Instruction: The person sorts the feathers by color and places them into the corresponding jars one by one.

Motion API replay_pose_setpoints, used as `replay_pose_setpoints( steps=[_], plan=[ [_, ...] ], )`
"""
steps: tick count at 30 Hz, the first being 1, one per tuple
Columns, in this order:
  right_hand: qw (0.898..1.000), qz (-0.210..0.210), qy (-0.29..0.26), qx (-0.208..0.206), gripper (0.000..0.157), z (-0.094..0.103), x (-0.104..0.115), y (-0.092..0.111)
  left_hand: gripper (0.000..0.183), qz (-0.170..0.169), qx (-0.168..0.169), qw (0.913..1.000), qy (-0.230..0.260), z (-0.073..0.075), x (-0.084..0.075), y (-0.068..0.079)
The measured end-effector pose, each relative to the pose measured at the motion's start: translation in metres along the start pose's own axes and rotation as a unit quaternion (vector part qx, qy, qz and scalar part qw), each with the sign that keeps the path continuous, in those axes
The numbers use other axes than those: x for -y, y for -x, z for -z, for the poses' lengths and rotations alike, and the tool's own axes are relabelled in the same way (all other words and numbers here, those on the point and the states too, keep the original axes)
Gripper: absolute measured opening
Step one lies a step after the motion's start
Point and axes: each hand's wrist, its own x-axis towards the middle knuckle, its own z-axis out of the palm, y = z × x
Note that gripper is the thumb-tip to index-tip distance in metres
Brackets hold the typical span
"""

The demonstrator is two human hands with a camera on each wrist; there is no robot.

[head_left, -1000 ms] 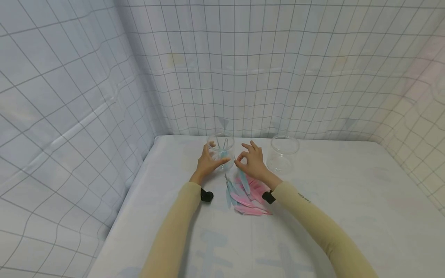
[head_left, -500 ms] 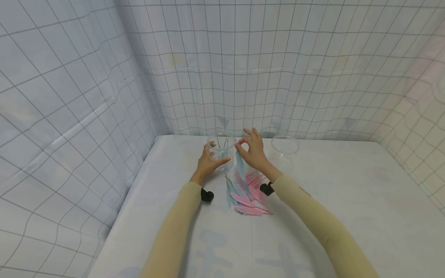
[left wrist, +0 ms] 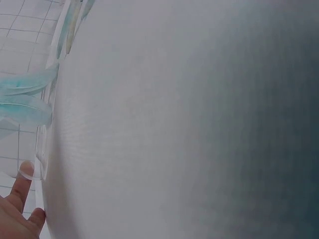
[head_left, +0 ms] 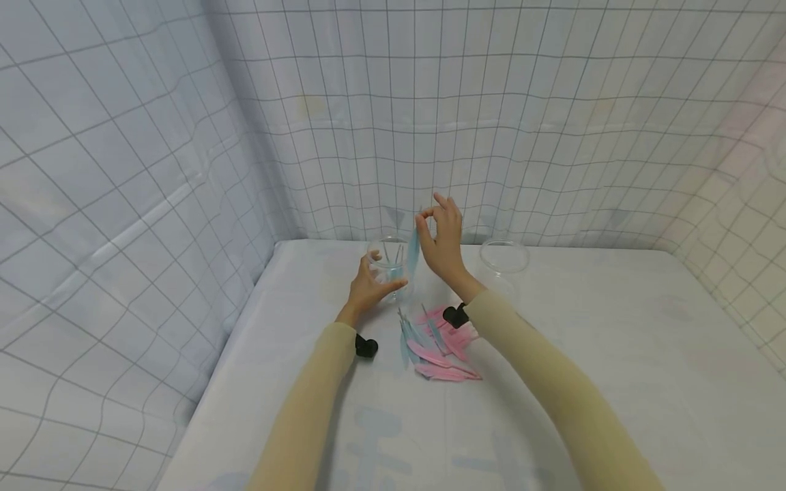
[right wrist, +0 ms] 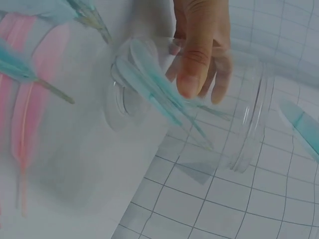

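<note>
My left hand (head_left: 368,286) grips a clear round jar (right wrist: 255,117) standing on the table, thumb on the near side and fingers around the far side. Inside the jar lean several light-blue feathers (right wrist: 149,84), quills up. My right hand (head_left: 445,240) is raised beside the jar's rim. Its thumb and index finger pinch the quill end of one blue feather (head_left: 413,254), which hangs down next to the jar's right side; the other fingers are extended. On the table in front of the jar lies a loose pile of pink feathers (head_left: 428,352) and blue feathers (head_left: 413,335).
A second clear jar (head_left: 505,271) stands to the right, partly behind my right wrist. White cloth covers the table (head_left: 614,341), and gridded white curtains (head_left: 393,136) hang at the back and sides.
My right hand has lifted the blue feather up off the pile, from low beside the jar to above rim height, and slightly toward the jar. The left hand stays put on the jar.
</note>
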Motion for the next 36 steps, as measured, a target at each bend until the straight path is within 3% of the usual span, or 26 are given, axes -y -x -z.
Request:
replay_pose_setpoints(
  steps=[6,12,23,30,36],
  plan=[
    [0.998,0.017,-0.007,-0.060,0.013,-0.006,0.004,-0.011,0.090,0.001,-0.001,1.0000,0.000,0.000,0.000,0.001],
    [0.998,-0.002,0.007,-0.057,0.016,-0.013,0.000,-0.011,0.087,0.002,0.002,1.0000,-0.001,0.000,-0.001,0.002],
    [0.995,-0.068,0.051,0.048,0.019,-0.015,-0.011,0.001,0.089,-0.004,-0.002,1.0000,-0.004,0.000,0.001,0.002],
    [0.990,-0.069,0.066,0.105,0.019,-0.007,-0.015,0.010,0.086,-0.005,-0.004,0.9999,-0.010,0.000,-0.001,0.002],
    [0.974,-0.094,0.094,0.184,0.027,0.005,-0.020,0.022,0.087,-0.004,-0.007,0.9999,-0.015,-0.001,0.000,0.002]
  ],
)
